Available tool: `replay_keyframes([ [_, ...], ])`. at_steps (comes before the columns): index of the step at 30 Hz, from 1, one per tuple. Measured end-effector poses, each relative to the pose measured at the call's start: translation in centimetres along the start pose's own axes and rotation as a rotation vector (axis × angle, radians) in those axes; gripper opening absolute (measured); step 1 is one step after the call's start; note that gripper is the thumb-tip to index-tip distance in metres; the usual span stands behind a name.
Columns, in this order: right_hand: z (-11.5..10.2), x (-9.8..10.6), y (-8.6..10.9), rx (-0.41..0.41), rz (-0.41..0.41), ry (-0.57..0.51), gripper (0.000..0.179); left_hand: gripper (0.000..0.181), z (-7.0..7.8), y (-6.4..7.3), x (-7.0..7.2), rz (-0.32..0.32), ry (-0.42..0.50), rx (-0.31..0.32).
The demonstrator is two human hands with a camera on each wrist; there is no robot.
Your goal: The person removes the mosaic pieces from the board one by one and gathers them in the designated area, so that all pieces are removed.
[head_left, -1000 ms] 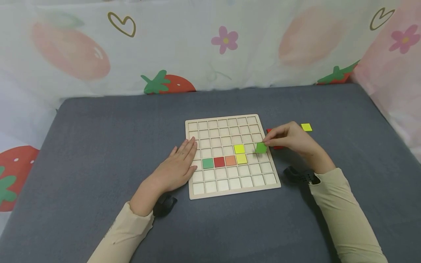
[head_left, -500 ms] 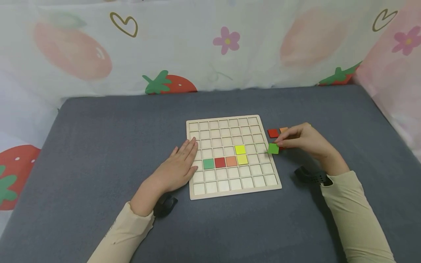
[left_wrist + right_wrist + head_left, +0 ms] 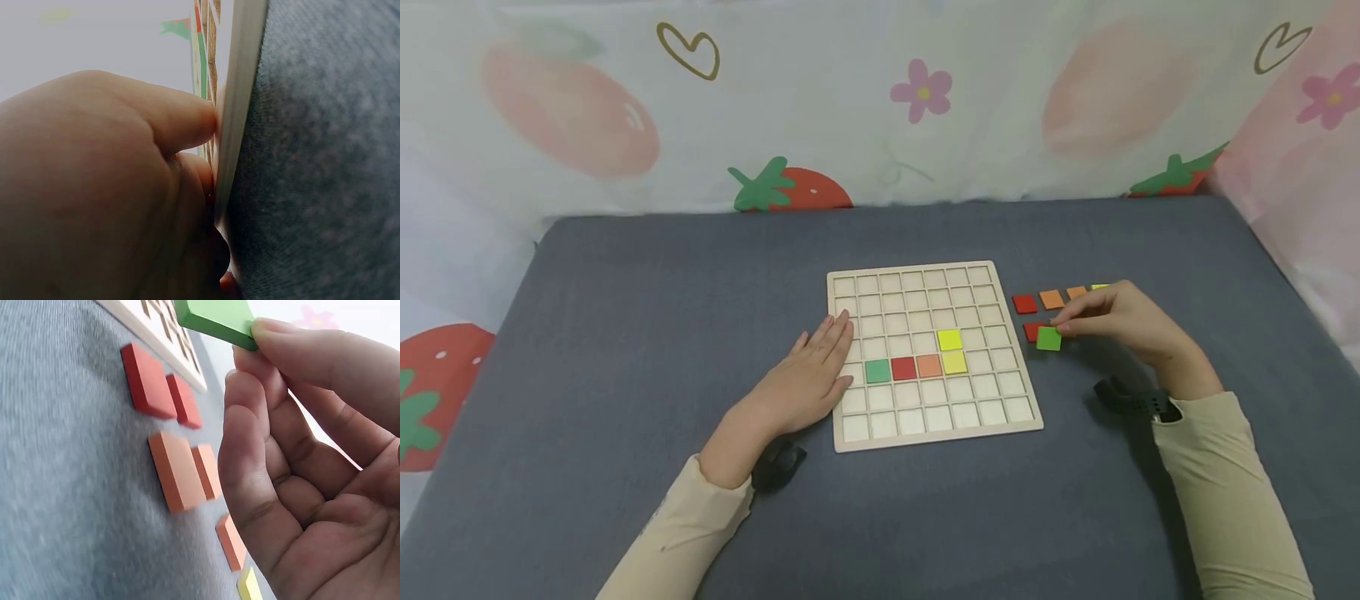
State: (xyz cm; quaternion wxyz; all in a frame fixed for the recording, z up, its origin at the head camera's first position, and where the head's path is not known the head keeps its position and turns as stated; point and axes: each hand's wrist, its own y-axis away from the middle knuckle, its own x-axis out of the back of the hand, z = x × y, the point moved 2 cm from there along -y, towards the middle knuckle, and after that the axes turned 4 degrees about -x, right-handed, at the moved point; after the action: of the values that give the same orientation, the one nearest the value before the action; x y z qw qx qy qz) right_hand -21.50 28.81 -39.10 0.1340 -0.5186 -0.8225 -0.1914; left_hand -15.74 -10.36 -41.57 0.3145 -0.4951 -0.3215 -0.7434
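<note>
My right hand [image 3: 1112, 321] pinches a light green square tile [image 3: 1048, 338] by one corner between thumb and fingertips. In the right wrist view the green tile [image 3: 219, 320] is held above the table cloth, past the board's right edge. My left hand [image 3: 801, 379] lies with straight fingers along the left edge of the wooden grid board [image 3: 936, 440]; the thumb [image 3: 187, 122] touches its rim in the left wrist view. Set in the board's cells are a darker green tile [image 3: 877, 371], a red tile [image 3: 903, 367], an orange tile [image 3: 929, 365] and two yellow tiles [image 3: 953, 362].
Right of the board, loose tiles lie in rows: a red tile [image 3: 1024, 303], an orange tile [image 3: 1052, 299], another orange tile [image 3: 1077, 292] and a yellow tile [image 3: 1101, 287] partly behind my hand. A second red tile [image 3: 1032, 331] sits nearer. A patterned curtain [image 3: 985, 150] hangs behind the table.
My right hand has moved right with the light green tile, from over the board's right columns to over the loose tiles. The left hand stays at the board's left edge.
</note>
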Motion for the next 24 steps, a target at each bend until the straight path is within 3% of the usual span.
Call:
replay_keyframes([
  [7, 0.5, 1.3, 0.0, -0.016, 0.007, 0.019, 0.014, 0.066, -0.1, -0.3, 0.1, 0.0, 0.003, 0.006],
  [24, 2.6, 3.9, 0.2, -0.148, 0.057, 0.151, 0.018, 0.066, -0.2, -0.4, -0.1, -0.035, 0.005, -0.012],
])
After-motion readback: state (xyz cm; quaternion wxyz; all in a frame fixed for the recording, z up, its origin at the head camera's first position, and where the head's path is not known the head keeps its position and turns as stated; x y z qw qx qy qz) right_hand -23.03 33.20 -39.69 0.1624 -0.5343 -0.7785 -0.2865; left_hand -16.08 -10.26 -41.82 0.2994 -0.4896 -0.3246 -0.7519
